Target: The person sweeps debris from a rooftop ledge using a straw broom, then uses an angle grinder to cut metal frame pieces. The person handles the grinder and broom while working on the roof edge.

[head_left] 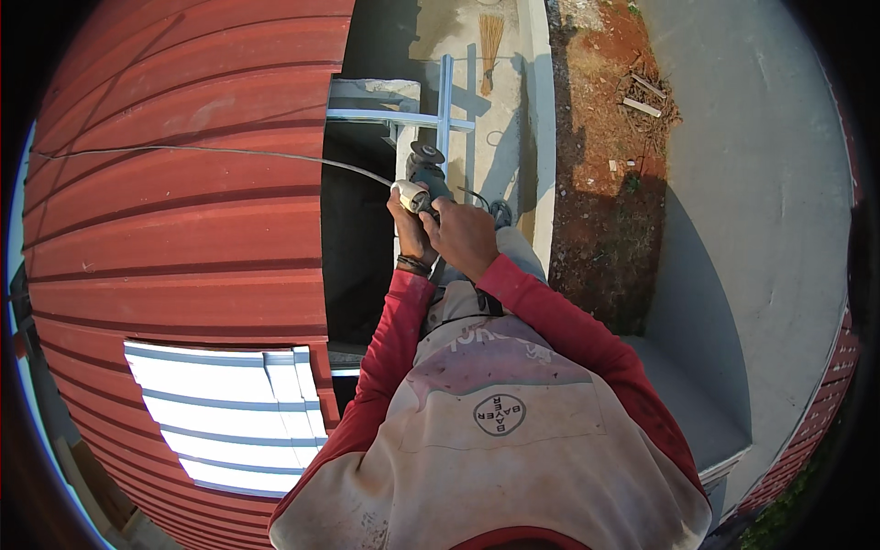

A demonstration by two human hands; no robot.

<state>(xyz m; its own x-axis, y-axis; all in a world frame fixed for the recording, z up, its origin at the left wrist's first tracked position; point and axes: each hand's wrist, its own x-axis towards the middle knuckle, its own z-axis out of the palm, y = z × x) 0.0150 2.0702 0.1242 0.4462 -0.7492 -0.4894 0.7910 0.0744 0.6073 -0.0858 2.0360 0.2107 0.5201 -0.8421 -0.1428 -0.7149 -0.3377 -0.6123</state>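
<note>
A pale extension-lead socket (407, 190) sits in the fingers of my left hand (412, 235), which are closed around it. From the socket a grey cable (275, 154) runs left across the roof. Close against it, my right hand (466, 236) has its fingers pinched on a dark plug (424, 203); I cannot see clearly how far the plug sits in the socket. Just beyond both hands is a teal and grey angle grinder (425, 170) with its disc at the far end. What supports the grinder is hidden behind my hands.
Red ribbed roofing (183, 211) fills the left, with a translucent panel (229, 412) in it. A dark opening (357, 238) lies beside its edge. Metal bars (444, 92) cross ahead. A straw broom (490, 50) lies on concrete; a pale wall (543, 119) runs along the right.
</note>
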